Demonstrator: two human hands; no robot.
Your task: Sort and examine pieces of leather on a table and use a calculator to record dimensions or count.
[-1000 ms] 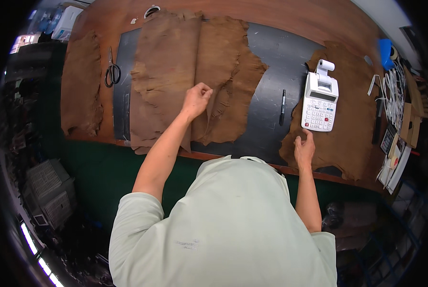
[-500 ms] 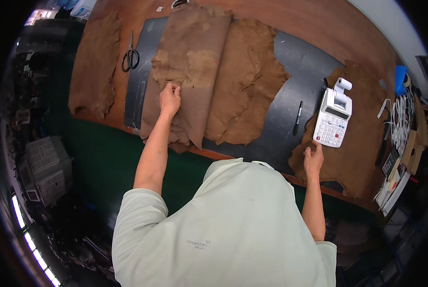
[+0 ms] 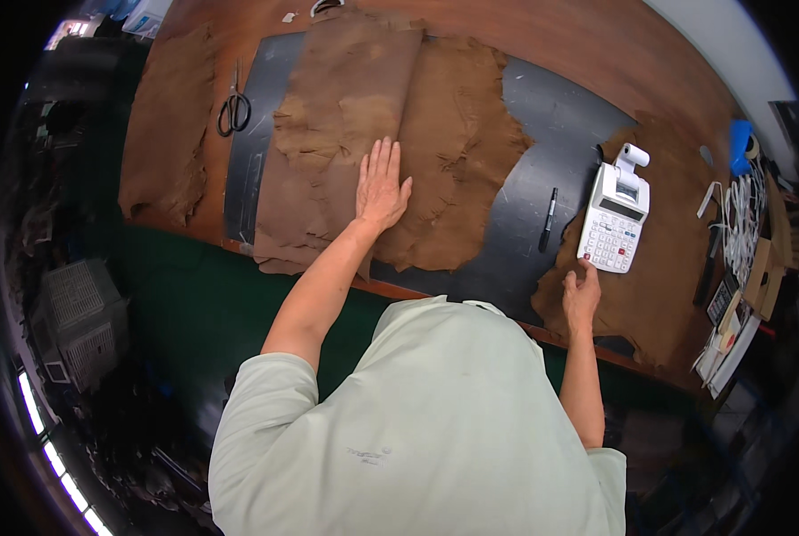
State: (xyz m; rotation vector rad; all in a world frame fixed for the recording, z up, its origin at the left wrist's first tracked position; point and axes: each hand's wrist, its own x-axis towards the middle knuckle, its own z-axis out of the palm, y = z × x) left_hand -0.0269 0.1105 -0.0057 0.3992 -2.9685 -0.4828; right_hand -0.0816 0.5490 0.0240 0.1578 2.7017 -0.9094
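Note:
My left hand [image 3: 382,189] lies flat, fingers stretched out, near the right edge of a folded brown leather hide [image 3: 328,85]. A second, rougher brown hide [image 3: 458,170] is spread just to its right. My right hand [image 3: 582,299] holds nothing; its index finger reaches up to the lower left keys of a white printing calculator [image 3: 612,214], and its other fingers are bent. The calculator carries a small paper roll and rests partly on another brown hide [image 3: 672,268]. Between the hides and the calculator lies a black-and-silver pen [image 3: 549,219].
A black mat [image 3: 551,134] covers part of the reddish wooden table [image 3: 542,31]. Black-handled scissors [image 3: 234,109] lie left of the folded hide, beside a separate hide [image 3: 167,125]. At the right edge are white cables [image 3: 745,214], blue tape [image 3: 741,147] and cardboard [image 3: 764,272].
My left hand has let go of the folded hide's edge, moved right and flattened on it. The hide's lower corner lies differently. My right hand stays at the calculator.

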